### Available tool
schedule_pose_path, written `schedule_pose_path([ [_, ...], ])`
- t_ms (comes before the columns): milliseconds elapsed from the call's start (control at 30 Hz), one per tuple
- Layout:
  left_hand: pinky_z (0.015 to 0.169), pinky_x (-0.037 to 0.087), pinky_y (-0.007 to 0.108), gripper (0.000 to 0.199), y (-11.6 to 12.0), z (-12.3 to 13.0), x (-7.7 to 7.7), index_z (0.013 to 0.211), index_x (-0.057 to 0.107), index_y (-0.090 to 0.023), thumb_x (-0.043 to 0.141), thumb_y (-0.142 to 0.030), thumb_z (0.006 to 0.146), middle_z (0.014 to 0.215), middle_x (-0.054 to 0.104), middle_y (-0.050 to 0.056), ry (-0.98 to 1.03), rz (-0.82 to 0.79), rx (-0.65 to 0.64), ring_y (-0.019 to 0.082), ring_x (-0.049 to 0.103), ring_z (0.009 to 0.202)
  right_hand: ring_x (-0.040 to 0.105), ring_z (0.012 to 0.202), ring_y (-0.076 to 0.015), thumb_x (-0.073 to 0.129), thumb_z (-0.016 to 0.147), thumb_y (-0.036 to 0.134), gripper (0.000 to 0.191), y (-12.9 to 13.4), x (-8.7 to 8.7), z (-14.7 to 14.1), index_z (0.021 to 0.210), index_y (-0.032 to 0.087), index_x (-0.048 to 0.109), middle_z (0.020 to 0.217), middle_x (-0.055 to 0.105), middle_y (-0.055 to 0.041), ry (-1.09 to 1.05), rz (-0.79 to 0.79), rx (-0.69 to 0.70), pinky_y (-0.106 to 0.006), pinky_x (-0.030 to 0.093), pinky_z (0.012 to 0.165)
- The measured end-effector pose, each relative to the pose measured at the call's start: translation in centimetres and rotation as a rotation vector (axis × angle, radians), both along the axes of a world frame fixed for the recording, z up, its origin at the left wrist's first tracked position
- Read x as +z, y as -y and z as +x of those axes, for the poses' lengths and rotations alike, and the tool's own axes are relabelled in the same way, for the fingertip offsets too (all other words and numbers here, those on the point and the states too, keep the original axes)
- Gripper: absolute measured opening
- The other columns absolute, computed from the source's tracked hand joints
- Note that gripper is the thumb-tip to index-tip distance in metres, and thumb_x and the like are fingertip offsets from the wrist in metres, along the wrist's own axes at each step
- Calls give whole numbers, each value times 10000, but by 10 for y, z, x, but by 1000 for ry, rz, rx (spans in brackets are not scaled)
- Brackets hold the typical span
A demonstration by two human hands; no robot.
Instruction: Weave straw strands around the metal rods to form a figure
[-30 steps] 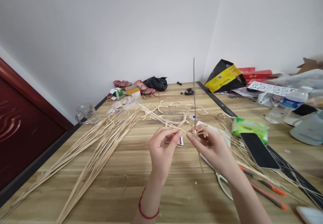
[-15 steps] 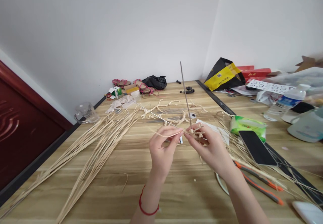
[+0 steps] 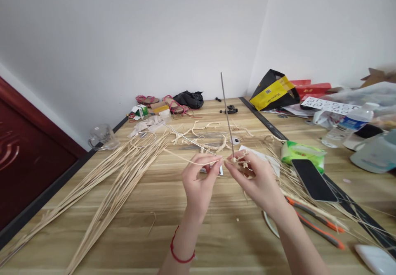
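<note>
Your left hand (image 3: 199,180) has its grip closed on a thin straw strand (image 3: 185,159), pinched between thumb and fingertips, with the strand running out to the left and slightly away from you above the surface (image 3: 148,200). Your right hand (image 3: 256,180) is closed on a small woven straw knot (image 3: 239,163), and a thin metal rod (image 3: 227,114) rises from that knot, nearly upright and tilted a little to the left. The two hands sit close together, fingertips almost touching, held above the wooden surface rather than resting on it. A red cord bracelet (image 3: 179,254) circles your left wrist. Just behind your fingertips a small card with a red mark (image 3: 216,170) lies flat, partly hidden by your left hand. To your left, a large spread of long straw strips (image 3: 117,184) fans across the surface toward its near left edge. Beyond your hands lie braided straw pieces (image 3: 213,143) and a second thin rod lying flat. To your right a black phone (image 3: 314,180) rests partly on a green tissue pack (image 3: 301,153), with more loose straw around them, and an orange-handled tool (image 3: 315,227) lies near your right forearm. Farther back, a clear glass mug (image 3: 103,136) stands near the left edge, pink sandals (image 3: 161,103) and a black bag (image 3: 188,99) sit against the wall, and a yellow and black bag (image 3: 274,91) leans at the right corner beside a water bottle (image 3: 348,126).
</note>
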State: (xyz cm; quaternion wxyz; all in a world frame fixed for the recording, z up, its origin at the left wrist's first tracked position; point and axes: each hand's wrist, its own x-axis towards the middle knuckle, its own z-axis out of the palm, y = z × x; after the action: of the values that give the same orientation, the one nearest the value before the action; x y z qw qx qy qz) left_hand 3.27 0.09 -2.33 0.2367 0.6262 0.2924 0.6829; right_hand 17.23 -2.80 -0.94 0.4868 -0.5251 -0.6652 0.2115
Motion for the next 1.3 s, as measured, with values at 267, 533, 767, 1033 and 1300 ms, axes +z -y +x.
schedule_pose_path([
  [267,763,510,262,153,5,-2,2,852,628,-188,690,-79,765,828,618,11,49,18,-30,134,598,819,551,630,-149,586,883,310,120,3,2,-3,901,193,567,805,622,-46,-5,6,25,-261,418,533],
  [533,732,502,261,165,6,-4,6,874,591,-189,652,-58,796,812,595,5,217,-7,-225,123,589,785,547,601,-139,593,882,322,128,7,4,-2,913,198,581,818,638,-47,-19,-2,25,-254,414,514],
  [767,718,510,251,186,5,-7,7,888,585,-200,662,-57,797,810,583,-7,306,-7,-352,107,588,760,547,618,-141,589,887,312,116,9,7,-1,894,196,590,810,623,-45,20,48,2,-251,426,522],
  [1033,729,507,251,270,5,-11,11,859,567,-198,678,22,747,814,568,-12,300,78,-390,95,588,754,552,609,-140,590,889,313,121,7,5,0,899,193,583,779,616,-39,28,43,-1,-251,435,524],
  [1300,662,534,246,224,3,-11,12,832,561,-197,707,-43,761,771,578,-20,287,80,-246,102,604,696,558,601,-142,586,885,325,134,7,8,-2,910,193,576,802,640,-51,-10,-15,37,-254,444,521],
])
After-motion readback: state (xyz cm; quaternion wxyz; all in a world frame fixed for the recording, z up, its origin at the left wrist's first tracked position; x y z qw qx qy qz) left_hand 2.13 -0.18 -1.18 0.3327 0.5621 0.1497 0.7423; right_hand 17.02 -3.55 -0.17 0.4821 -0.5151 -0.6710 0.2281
